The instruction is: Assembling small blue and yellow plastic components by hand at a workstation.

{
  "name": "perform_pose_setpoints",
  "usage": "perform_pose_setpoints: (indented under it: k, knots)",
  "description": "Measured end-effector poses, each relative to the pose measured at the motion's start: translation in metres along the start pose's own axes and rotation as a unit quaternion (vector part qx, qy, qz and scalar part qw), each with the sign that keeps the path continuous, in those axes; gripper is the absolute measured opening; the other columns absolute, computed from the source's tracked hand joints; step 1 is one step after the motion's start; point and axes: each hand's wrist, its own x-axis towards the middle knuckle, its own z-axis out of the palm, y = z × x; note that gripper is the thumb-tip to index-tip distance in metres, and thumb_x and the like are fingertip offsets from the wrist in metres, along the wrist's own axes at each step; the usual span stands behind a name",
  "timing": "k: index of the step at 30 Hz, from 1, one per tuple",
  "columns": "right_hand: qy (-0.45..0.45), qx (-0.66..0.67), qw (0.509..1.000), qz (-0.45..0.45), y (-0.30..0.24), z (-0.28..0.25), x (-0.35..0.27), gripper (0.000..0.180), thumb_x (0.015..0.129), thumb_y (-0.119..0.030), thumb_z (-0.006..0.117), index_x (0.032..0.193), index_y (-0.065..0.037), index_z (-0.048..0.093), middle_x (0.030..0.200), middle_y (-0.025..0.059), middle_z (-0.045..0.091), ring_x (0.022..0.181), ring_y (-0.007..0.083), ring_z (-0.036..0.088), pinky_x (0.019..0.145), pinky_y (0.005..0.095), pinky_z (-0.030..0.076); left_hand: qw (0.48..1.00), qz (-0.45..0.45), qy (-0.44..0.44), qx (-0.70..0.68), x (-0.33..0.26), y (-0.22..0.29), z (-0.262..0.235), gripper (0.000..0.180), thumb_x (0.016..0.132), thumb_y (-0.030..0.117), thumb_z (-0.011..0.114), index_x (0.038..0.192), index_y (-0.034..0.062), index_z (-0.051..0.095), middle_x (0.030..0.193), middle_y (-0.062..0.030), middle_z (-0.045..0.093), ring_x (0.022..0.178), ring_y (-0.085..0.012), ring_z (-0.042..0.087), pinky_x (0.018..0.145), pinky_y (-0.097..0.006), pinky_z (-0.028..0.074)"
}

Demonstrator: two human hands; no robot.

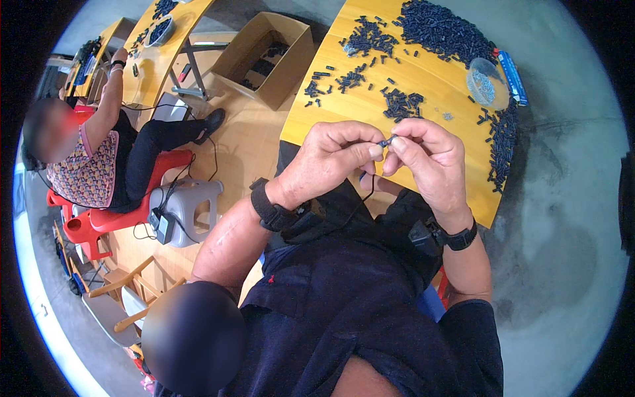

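Note:
My left hand (325, 162) and my right hand (433, 165) meet above the near edge of a yellow table (456, 142). Both are closed in a pinch. Between their fingertips is a small dark cylindrical piece (383, 142), with one end in each hand. Whether the right fingertips also hold a second tiny part is too small to make out. Just beyond my hands lies a cluster of short black cylindrical pieces (402, 104). A clear tub (486, 86) with small light-blue bits stands farther right, by a blue box (510, 78).
A large heap of black pieces (440, 30) covers the table's far end; more line its right edge (504, 139). An open cardboard box (291, 73) stands left of the table. Farther left, a person (86, 165) sits at another table, near a grey stool (206, 198) and cables.

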Motion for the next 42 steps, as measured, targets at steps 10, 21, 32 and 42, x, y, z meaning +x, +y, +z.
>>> perform_pose_setpoints:
  k: [10, 21, 32, 42]
  knots:
    - [-0.028, -0.152, 0.986, -0.063, -0.009, 0.000, 0.000, 0.008, 0.087, 0.003, 0.058, 0.094, 0.005, 0.061, 0.082, 0.0068, 0.058, 0.068, 0.0098, 0.062, 0.058, 0.0213, 0.050, 0.999, -0.046, -0.015, 0.007, 0.001, 0.000, 0.000, 0.013, 0.092, 0.008, 0.059, 0.097, -0.0028, 0.064, 0.083, -0.0037, 0.066, 0.069, -0.0082, 0.061, 0.063, -0.021, 0.050]
    - [-0.029, -0.116, 0.993, 0.009, -0.008, -0.003, 0.000, 0.007, 0.088, 0.001, 0.056, 0.093, 0.003, 0.062, 0.076, 0.0031, 0.061, 0.063, 0.0064, 0.059, 0.055, 0.0205, 0.047, 0.998, -0.062, -0.002, -0.013, 0.006, -0.003, 0.006, 0.014, 0.092, 0.010, 0.059, 0.098, -0.0024, 0.064, 0.081, -0.0041, 0.065, 0.065, -0.0086, 0.061, 0.060, -0.021, 0.050]
    - [0.001, -0.099, 0.995, 0.023, -0.012, -0.008, -0.013, 0.010, 0.090, -0.002, 0.057, 0.096, 0.004, 0.063, 0.079, 0.0055, 0.065, 0.062, 0.0073, 0.060, 0.056, 0.0204, 0.049, 0.998, -0.059, -0.028, 0.023, 0.006, 0.001, 0.012, 0.012, 0.092, 0.004, 0.057, 0.099, -0.0043, 0.063, 0.085, -0.0066, 0.067, 0.071, -0.0116, 0.065, 0.066, -0.024, 0.055]
    - [-0.040, 0.050, 0.989, 0.136, -0.017, -0.023, -0.001, 0.012, 0.093, -0.008, 0.055, 0.092, 0.003, 0.062, 0.072, 0.0039, 0.062, 0.058, 0.0092, 0.060, 0.053, 0.0221, 0.050, 0.997, -0.058, -0.040, 0.011, 0.009, 0.002, 0.018, 0.013, 0.093, 0.005, 0.056, 0.100, -0.0033, 0.063, 0.085, -0.0074, 0.067, 0.070, -0.0120, 0.066, 0.063, -0.023, 0.054]
